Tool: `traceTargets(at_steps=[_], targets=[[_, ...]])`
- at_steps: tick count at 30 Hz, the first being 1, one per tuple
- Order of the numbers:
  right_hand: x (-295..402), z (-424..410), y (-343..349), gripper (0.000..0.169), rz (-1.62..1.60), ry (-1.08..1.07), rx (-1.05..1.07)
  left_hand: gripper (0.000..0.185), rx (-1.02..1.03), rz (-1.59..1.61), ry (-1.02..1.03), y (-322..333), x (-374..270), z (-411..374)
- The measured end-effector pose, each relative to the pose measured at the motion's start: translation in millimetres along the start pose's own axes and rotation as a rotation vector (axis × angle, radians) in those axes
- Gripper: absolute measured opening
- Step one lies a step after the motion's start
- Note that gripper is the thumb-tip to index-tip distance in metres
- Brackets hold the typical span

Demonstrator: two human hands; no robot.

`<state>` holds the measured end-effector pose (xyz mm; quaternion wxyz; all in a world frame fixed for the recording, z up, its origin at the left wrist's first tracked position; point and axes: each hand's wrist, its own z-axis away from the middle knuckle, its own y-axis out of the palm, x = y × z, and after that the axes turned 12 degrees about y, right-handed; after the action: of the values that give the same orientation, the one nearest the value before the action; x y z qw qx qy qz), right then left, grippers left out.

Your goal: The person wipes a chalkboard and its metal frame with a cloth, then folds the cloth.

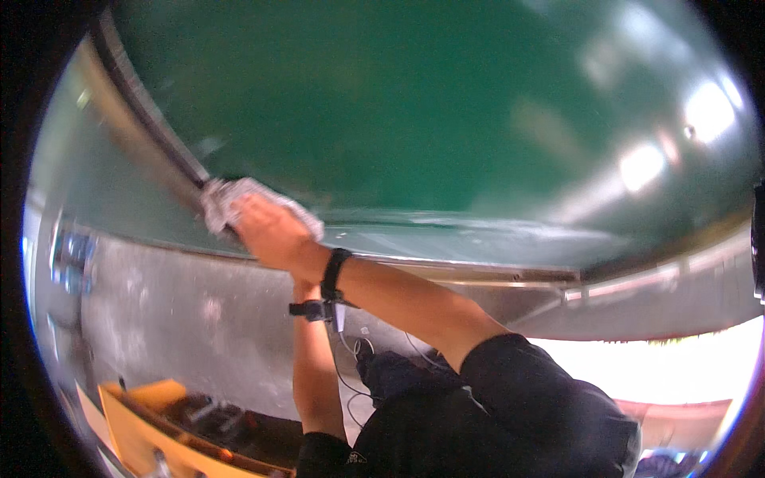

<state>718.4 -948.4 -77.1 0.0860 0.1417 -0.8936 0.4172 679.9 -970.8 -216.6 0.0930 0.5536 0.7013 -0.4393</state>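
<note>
A crumpled, pale cloth (221, 206) lies under my right hand (269, 230), pressed against the green chalkboard (382, 119) where a dark vertical frame strip meets its lower part. The fingers are blurred. Only a small part of my left hand (306, 288) shows below my right wrist; the rest is hidden behind it, so its grip cannot be seen. Both wrists wear black straps, and a cable hangs from the left one. White smears run along the board's lower edge, above a metal-edged ledge (478, 278).
Lower left stands an orange-yellow desk or cabinet (137, 427) with dark items inside. A grey floor (197, 310) stretches below the board. Thin cables (349, 382) hang near my legs. Blue-tinted bottles or jugs (76, 257) are at the far left; bright daylight enters at right.
</note>
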Motion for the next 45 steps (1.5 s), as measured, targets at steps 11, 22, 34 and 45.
traceTargets(at_steps=[11,22,34,45], targets=[[-12,16,-60,0.036,0.168,-0.079,0.013,0.066,0.260,0.026,0.040,-1,1,18],[-145,198,-253,0.029,0.293,0.361,-0.374,0.066,0.312,0.218,0.563,81,-248,41],[-258,380,-419,0.076,0.569,1.001,-0.637,0.059,0.559,0.287,1.084,197,-465,73],[-164,274,-298,0.079,0.519,0.718,-0.402,0.055,0.461,0.026,0.799,83,-339,40]])
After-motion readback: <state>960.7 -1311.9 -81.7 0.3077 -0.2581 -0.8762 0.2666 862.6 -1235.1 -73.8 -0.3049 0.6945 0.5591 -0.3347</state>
